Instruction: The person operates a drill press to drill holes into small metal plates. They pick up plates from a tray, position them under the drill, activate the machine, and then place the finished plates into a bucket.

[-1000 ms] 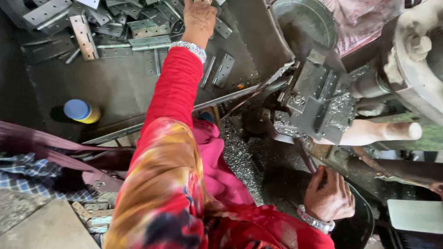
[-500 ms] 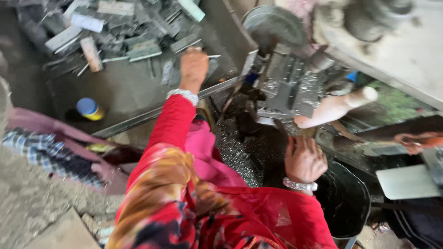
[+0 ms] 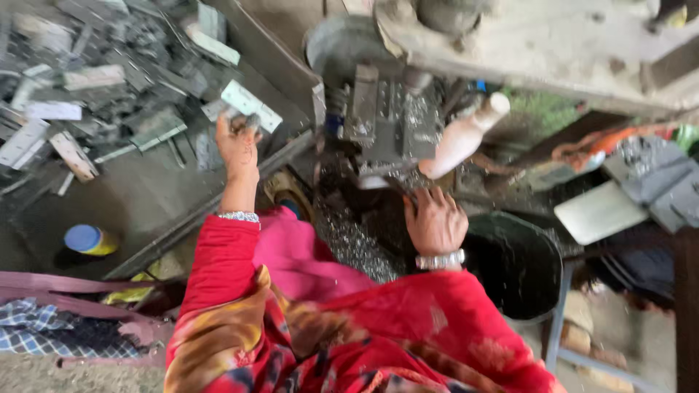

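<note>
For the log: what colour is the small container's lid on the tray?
Blue lid, yellowish body, head view.

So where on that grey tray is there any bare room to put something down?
Bare metal lies between the blue-capped yellow bottle and the left hand, along the grey metal tray's near edge. The flat metal brackets crowd the far left; the press machine is cluttered.

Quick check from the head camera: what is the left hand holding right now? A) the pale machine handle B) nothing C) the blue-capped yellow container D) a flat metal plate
D: the left hand grips a flat pale metal plate, lifted above the tray of similar pieces.
</note>
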